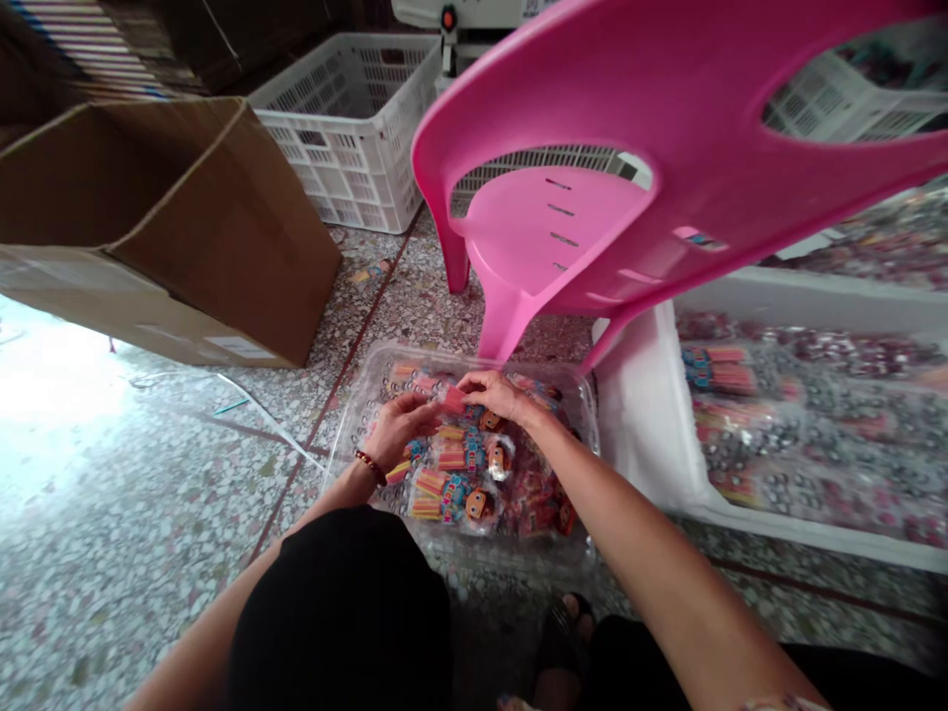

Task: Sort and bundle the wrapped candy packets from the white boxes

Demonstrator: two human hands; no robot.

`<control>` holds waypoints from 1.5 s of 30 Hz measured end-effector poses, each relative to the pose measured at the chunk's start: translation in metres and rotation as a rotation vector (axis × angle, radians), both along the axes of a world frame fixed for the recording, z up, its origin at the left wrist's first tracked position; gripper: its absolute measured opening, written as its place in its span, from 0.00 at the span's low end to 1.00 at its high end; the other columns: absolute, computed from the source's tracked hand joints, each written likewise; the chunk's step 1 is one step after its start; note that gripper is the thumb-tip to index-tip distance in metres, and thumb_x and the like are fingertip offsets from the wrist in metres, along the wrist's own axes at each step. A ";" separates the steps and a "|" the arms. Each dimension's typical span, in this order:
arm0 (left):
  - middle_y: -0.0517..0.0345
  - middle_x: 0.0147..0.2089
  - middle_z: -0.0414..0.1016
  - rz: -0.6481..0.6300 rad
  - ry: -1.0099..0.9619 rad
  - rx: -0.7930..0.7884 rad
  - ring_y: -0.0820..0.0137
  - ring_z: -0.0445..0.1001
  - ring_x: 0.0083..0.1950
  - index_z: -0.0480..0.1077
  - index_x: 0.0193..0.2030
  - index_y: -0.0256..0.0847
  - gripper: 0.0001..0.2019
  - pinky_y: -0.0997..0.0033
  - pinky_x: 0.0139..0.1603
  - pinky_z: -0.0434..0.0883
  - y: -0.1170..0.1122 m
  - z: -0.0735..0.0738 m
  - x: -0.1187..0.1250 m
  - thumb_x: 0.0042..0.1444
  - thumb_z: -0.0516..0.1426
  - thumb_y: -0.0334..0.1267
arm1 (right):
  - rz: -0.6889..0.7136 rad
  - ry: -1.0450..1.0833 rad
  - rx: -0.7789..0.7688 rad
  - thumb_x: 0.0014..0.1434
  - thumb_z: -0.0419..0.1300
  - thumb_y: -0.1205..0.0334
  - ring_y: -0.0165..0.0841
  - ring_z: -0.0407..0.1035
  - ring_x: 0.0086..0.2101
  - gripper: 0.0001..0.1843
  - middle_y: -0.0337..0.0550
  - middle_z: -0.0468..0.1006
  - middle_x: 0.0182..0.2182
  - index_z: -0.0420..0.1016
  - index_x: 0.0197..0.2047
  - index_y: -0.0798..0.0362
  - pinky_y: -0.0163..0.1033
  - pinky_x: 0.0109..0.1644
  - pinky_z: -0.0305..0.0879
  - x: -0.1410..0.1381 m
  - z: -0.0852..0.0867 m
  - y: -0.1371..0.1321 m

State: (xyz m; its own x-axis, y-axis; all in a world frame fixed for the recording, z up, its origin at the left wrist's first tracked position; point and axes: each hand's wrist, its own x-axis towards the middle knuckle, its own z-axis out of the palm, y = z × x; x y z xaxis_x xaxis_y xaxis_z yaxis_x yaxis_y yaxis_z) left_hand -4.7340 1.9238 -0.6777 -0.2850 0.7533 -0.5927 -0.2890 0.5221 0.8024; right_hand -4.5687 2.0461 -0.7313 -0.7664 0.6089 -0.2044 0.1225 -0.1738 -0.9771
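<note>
Our left hand and right hand, fingers bent nearly closed, pinching a small pink-red plastic packet near frame centre, its long axis and direction too covered to tell, above a clear rectangular plastic tray, cartoon-headed stick packets lying crosswise, heads rightward.

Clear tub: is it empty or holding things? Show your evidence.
Holding things: colourful packets lie inside the tub, below the left hand and right hand. How many layers deep, I cannot tell.
</note>
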 end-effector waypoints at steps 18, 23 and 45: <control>0.50 0.40 0.78 -0.627 1.257 -0.091 0.58 0.72 0.47 0.75 0.39 0.41 0.10 0.58 0.50 0.66 -0.047 -0.010 -0.004 0.60 0.56 0.44 | 0.172 -0.523 0.661 0.59 0.59 0.66 0.36 0.70 0.45 0.16 0.47 0.76 0.47 0.77 0.51 0.53 0.38 0.51 0.63 -0.022 -0.002 -0.008; 0.46 0.47 0.75 -0.670 1.384 -0.159 0.51 0.67 0.52 0.74 0.46 0.40 0.14 0.53 0.52 0.63 -0.047 -0.016 0.010 0.61 0.55 0.46 | 0.229 -0.591 0.834 0.62 0.58 0.64 0.40 0.68 0.50 0.18 0.49 0.75 0.49 0.74 0.55 0.54 0.43 0.58 0.60 -0.022 0.005 -0.012; 0.54 0.44 0.77 -0.617 1.242 0.017 0.59 0.66 0.49 0.72 0.39 0.44 0.06 0.56 0.48 0.56 -0.067 -0.015 0.011 0.62 0.53 0.36 | 0.406 -0.688 0.882 0.69 0.52 0.50 0.42 0.69 0.50 0.17 0.49 0.76 0.50 0.73 0.51 0.50 0.49 0.61 0.54 -0.003 0.017 -0.062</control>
